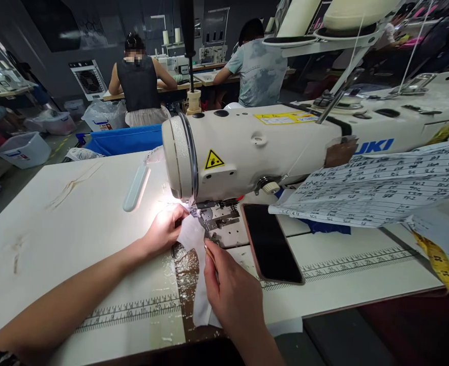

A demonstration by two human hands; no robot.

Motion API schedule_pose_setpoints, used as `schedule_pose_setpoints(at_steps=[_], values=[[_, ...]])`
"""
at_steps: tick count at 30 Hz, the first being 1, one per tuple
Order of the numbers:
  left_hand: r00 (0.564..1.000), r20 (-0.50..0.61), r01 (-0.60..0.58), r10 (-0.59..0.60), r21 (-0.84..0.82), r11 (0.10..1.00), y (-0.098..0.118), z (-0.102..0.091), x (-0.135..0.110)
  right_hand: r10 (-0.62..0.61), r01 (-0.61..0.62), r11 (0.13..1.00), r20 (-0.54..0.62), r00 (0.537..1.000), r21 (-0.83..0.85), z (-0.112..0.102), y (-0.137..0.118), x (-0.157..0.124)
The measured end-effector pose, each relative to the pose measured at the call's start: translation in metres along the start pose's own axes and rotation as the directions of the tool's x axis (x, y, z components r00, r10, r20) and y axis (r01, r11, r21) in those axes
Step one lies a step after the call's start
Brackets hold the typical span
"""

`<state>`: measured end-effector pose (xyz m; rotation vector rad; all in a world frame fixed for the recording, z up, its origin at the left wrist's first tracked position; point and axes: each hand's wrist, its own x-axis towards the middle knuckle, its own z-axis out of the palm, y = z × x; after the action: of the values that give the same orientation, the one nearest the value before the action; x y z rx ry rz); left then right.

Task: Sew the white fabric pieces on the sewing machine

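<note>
A sewing machine (224,152) stands over the worktable, its lamp lighting the needle area. A white fabric piece (191,233) lies at the presser foot (194,209), and a narrow strip of it hangs toward the table's front edge. My left hand (167,227) is closed on the fabric's left edge, close to the needle. My right hand (235,287) grips a thin brown stick-like tool (211,255), its tip against the fabric's right edge. The tool's exact kind cannot be made out. Part of the strip passes beside my right hand.
A phone (273,244) lies right of the needle plate. Handwritten paper (380,183) hangs from the machine arm; a yellow tape measure (436,259) is at far right. A pale blue handle-like object (136,188) lies left. Two people (136,81) sit at machines beyond.
</note>
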<state>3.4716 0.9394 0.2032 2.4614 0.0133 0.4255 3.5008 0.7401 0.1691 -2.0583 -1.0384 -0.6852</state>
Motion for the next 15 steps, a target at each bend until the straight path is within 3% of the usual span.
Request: schedule_pose_setpoints(at_steps=[7, 11, 15], values=[[1.0, -0.016, 0.001, -0.001, -0.013, 1.0, -0.0015, 0.0011, -0.002, 0.029, -0.028, 0.999, 0.017, 0.999, -0.029, 0.0011, -0.0019, 0.0013], [0.993, -0.032, -0.104, 0.111, 0.171, 0.98, -0.0022, 0.0014, -0.0012, 0.034, -0.033, 0.999, 0.032, 0.999, -0.036, 0.0025, -0.001, 0.0009], [0.967, -0.002, -0.235, 0.254, 0.372, 0.898, -0.0021, 0.002, -0.0011, 0.024, -0.023, 0.998, 0.022, 0.999, -0.058, 0.003, -0.0001, 0.0]])
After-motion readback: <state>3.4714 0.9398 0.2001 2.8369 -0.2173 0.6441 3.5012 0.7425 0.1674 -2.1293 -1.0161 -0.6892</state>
